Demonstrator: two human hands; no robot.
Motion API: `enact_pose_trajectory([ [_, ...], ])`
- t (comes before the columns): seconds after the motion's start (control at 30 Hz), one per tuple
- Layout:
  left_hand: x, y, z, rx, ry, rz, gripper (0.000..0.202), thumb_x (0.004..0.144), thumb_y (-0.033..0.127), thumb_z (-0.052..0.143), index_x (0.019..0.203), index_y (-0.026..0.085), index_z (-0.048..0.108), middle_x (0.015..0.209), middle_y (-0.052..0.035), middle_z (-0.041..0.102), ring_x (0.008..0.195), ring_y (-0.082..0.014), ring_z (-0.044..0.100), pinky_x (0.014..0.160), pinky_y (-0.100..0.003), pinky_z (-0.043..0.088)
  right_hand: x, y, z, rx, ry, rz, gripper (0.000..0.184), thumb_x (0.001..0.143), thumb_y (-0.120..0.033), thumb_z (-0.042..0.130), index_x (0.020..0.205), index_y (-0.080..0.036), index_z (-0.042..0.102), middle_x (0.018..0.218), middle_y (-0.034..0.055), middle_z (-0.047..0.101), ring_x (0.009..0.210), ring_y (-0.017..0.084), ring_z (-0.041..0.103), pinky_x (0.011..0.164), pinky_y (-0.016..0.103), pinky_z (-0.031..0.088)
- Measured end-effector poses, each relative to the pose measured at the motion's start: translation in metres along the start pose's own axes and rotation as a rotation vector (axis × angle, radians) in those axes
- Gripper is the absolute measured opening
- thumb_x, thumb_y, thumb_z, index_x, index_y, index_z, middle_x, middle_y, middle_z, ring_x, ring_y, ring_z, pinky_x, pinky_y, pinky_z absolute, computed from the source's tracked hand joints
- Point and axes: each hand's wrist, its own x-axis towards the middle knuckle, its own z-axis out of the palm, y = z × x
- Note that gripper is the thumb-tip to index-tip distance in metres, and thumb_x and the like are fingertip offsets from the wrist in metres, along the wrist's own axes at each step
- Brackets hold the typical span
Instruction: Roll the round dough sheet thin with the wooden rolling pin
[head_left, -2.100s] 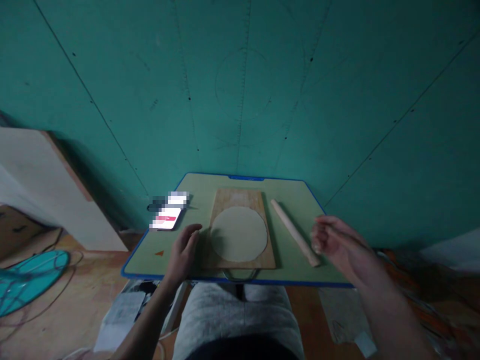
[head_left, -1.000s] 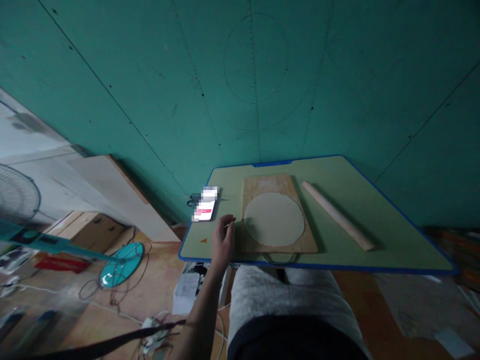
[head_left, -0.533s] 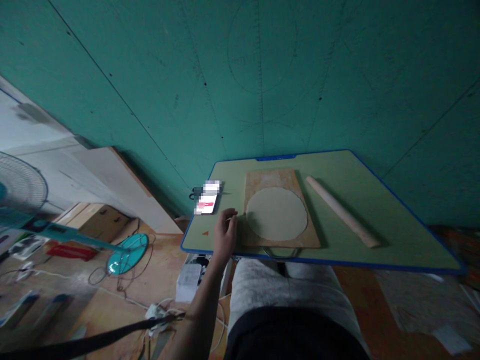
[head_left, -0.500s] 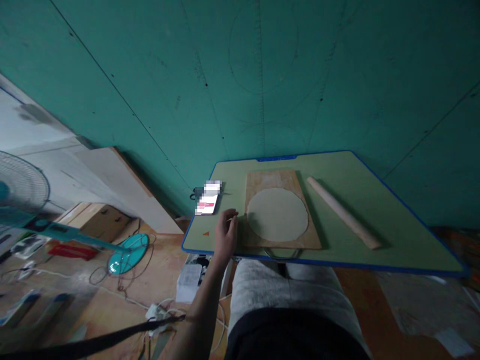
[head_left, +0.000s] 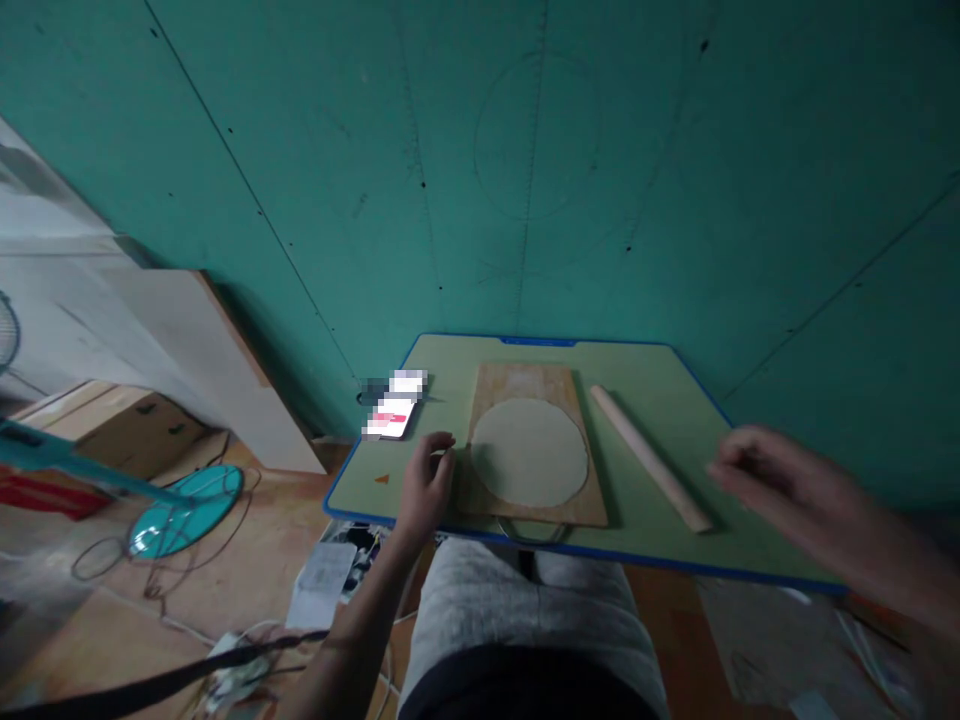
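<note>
A thin round sheet of dough (head_left: 530, 453) lies flat on a wooden board (head_left: 525, 380), which has a metal handle at its near edge. Just left of the board is my left hand (head_left: 427, 485), its fingers loosely bent, the thumb apart from them and nothing between. My right hand (head_left: 765, 475) hovers over the right side of the table, fingers curled in and blurred by motion; whether it holds anything is unclear. Between the dough board and that hand rests a wooden rolling pin (head_left: 649, 457), slanted and untouched by either hand.
The green table (head_left: 630, 365) has a blue rim and stands against a green wall. A lit phone (head_left: 396, 408) lies at its left, a small orange triangle (head_left: 382, 479) nearer me. On the floor at left are a fan base (head_left: 187, 510), cables and a cardboard box (head_left: 112, 425).
My right hand has come into view from the right, beside the rolling pin. My left hand stays by the board. The whole view has shifted, with the table now farther left and lower.
</note>
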Motion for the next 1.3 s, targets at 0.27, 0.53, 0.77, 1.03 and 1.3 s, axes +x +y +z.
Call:
enact_pose_trajectory([
  [0.27, 0.001, 0.006, -0.006, 0.053, 0.002, 0.016, 0.030, 0.085, 0.047, 0.053, 0.093, 0.020, 0.064, 0.093, -0.0074, 0.072, 0.087, -0.0236, 0.068, 0.076, -0.034, 0.054, 0.022, 0.018, 0.057, -0.541, -0.123, 0.255, 0.021, 0.087, -0.039, 0.060, 0.101, -0.023, 0.059, 0.097, 0.0087, 0.070, 0.083, 0.025, 0.067, 0.060, 0.030, 0.038],
  [0.53, 0.002, 0.007, -0.009, 0.062, 0.006, -0.022, 0.036, 0.081, 0.051, 0.054, 0.091, 0.019, 0.064, 0.094, -0.0092, 0.072, 0.086, -0.0248, 0.068, 0.075, -0.034, 0.054, 0.029, 0.004, 0.066, -0.669, -0.313, 0.378, 0.016, 0.092, -0.036, 0.056, 0.099, -0.023, 0.063, 0.090, 0.0073, 0.074, 0.078, 0.023, 0.070, 0.055, 0.029, 0.029],
  [0.77, -0.006, 0.049, -0.004, 0.033, -0.063, 0.017, 0.034, 0.084, 0.049, 0.055, 0.094, 0.018, 0.066, 0.096, -0.0102, 0.072, 0.089, -0.0250, 0.068, 0.076, -0.035, 0.053, 0.017, -0.009, 0.064, -0.630, -0.151, 0.149, 0.012, 0.090, -0.027, 0.057, 0.100, -0.021, 0.063, 0.090, 0.0062, 0.074, 0.076, 0.023, 0.070, 0.058, 0.030, 0.036],
  [1.03, -0.024, 0.098, 0.038, -0.315, -0.465, -0.044, 0.033, 0.088, 0.049, 0.060, 0.094, 0.017, 0.066, 0.085, -0.0064, 0.071, 0.076, -0.0194, 0.067, 0.067, -0.030, 0.055, -0.007, -0.061, 0.096, -0.196, 0.044, -0.544, 0.023, 0.088, -0.020, 0.055, 0.111, -0.020, 0.054, 0.092, 0.0060, 0.069, 0.082, 0.021, 0.067, 0.071, 0.030, 0.048],
  [1.3, -0.011, 0.094, 0.011, -0.578, -0.305, -0.251, 0.045, 0.077, 0.053, 0.075, 0.096, 0.014, 0.067, 0.090, -0.0091, 0.075, 0.075, -0.0208, 0.072, 0.063, -0.030, 0.062, -0.007, -0.075, 0.079, 0.014, -0.301, -0.414, 0.027, 0.083, -0.023, 0.064, 0.073, -0.023, 0.040, 0.088, 0.0011, 0.060, 0.079, 0.015, 0.057, 0.068, 0.026, 0.041],
])
